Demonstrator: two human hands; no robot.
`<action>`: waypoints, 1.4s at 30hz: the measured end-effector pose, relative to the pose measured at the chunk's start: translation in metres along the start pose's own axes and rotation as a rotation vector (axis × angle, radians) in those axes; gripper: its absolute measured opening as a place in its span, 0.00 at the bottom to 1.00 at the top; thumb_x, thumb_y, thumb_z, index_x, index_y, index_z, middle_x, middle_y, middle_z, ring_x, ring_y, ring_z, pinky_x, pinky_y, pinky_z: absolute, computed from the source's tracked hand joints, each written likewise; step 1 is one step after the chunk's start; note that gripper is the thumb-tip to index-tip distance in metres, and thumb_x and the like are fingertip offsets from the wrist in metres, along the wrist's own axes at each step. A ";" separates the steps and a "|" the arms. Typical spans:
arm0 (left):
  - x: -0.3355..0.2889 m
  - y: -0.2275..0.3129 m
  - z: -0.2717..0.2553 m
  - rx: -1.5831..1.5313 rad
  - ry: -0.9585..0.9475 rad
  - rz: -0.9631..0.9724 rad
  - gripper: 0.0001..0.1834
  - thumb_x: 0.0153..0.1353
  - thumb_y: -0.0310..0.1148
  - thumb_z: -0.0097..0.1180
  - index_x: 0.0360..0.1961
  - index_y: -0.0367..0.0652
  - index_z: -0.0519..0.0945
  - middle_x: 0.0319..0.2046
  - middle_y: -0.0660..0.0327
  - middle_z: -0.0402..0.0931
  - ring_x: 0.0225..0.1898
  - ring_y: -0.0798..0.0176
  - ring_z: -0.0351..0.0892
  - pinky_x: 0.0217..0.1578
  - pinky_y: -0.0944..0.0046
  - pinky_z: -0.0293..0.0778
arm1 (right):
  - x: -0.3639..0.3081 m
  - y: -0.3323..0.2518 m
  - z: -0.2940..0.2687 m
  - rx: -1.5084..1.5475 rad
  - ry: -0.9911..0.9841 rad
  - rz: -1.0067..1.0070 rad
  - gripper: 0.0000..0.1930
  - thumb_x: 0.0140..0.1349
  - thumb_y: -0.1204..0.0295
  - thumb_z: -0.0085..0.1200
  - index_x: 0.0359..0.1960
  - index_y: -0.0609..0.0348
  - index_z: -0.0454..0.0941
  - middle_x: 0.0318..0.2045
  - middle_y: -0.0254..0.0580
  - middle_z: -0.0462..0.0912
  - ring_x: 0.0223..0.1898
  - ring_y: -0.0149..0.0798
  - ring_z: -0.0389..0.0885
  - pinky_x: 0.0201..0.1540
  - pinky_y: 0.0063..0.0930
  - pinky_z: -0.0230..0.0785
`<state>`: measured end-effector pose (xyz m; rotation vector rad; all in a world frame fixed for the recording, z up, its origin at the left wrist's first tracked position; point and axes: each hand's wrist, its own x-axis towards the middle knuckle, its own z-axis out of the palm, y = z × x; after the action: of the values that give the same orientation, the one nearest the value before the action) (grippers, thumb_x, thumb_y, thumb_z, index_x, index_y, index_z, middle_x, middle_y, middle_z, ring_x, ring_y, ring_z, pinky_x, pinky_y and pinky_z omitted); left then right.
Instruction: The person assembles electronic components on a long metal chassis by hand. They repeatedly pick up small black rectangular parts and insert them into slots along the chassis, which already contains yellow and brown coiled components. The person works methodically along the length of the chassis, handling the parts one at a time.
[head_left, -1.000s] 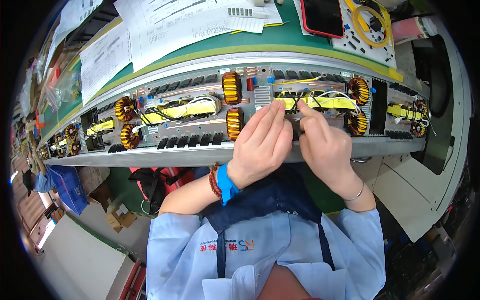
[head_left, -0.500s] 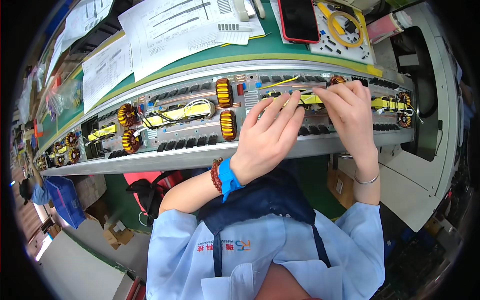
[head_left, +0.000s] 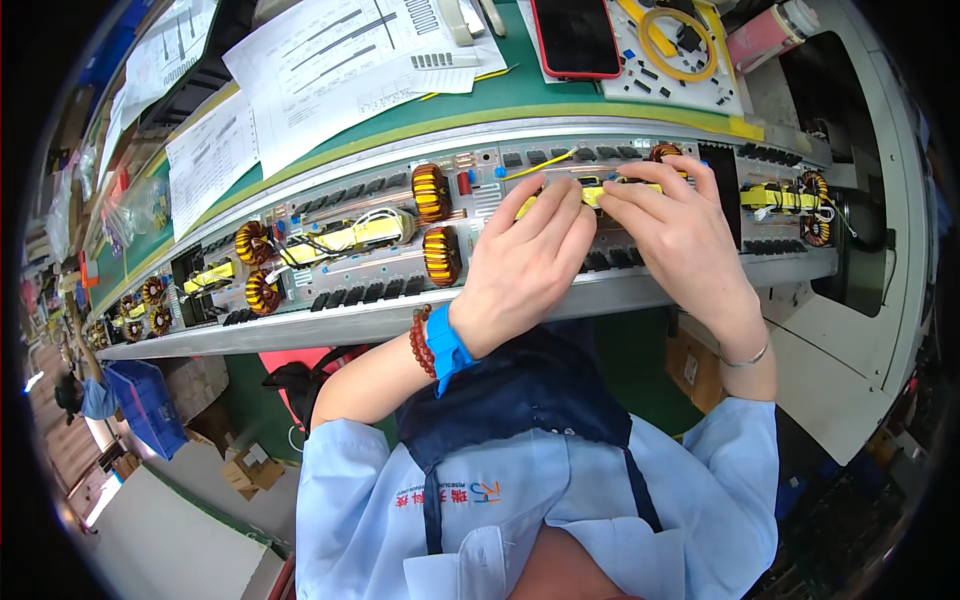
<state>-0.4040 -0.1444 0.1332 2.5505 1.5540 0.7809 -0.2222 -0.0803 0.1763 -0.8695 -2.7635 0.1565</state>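
Observation:
A circuit board (head_left: 478, 215) lies on a long metal-railed line, with a yellow-taped transformer (head_left: 590, 195) on it under both hands. My left hand (head_left: 525, 262) reaches over the board, its fingers bent together on the transformer's left part. On the same transformer, just to the right, my right hand (head_left: 685, 235) has its fingers curled down; its thumb is close to the left fingers. Both grips are partly hidden by the hands. A yellow wire (head_left: 540, 163) runs loose beyond my left fingertips. Copper-wound ring coils (head_left: 431, 192) stand left of my left hand.
More boards with yellow-taped transformers (head_left: 345, 240) continue leftward along the metal rail (head_left: 300, 335). Printed sheets (head_left: 330, 70), a red-edged phone (head_left: 575, 38) and a tape roll (head_left: 684, 45) lie on the green bench behind. A white machine (head_left: 850, 370) stands at the right.
The boards appear shifted slightly in view. My right hand's fingers have come down lower and closer to my left hand, onto the yellow-taped transformer; the left fingers have drawn together.

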 end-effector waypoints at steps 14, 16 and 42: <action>0.006 0.007 0.005 -0.069 0.021 0.040 0.13 0.49 0.24 0.59 0.38 0.37 0.75 0.42 0.53 0.78 0.46 0.55 0.78 0.53 0.55 0.70 | -0.007 0.008 -0.003 0.223 -0.014 0.075 0.14 0.51 0.78 0.53 0.41 0.60 0.80 0.36 0.37 0.80 0.47 0.40 0.75 0.58 0.36 0.58; 0.009 0.006 0.004 -0.074 0.025 0.045 0.13 0.49 0.24 0.60 0.37 0.37 0.75 0.41 0.54 0.78 0.45 0.55 0.78 0.52 0.55 0.71 | -0.010 0.014 -0.014 0.354 0.027 0.131 0.16 0.54 0.78 0.52 0.45 0.58 0.80 0.37 0.37 0.80 0.47 0.40 0.74 0.57 0.35 0.58; 0.021 0.041 0.007 0.430 0.034 0.173 0.17 0.55 0.37 0.59 0.46 0.43 0.81 0.53 0.64 0.74 0.54 0.63 0.70 0.55 0.57 0.61 | -0.042 0.039 0.005 0.184 0.126 0.152 0.07 0.48 0.76 0.59 0.31 0.56 0.81 0.27 0.32 0.76 0.37 0.36 0.73 0.46 0.31 0.60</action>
<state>-0.3597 -0.1453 0.1473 3.0207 1.6853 0.5521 -0.1686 -0.0723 0.1569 -1.0025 -2.5202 0.3632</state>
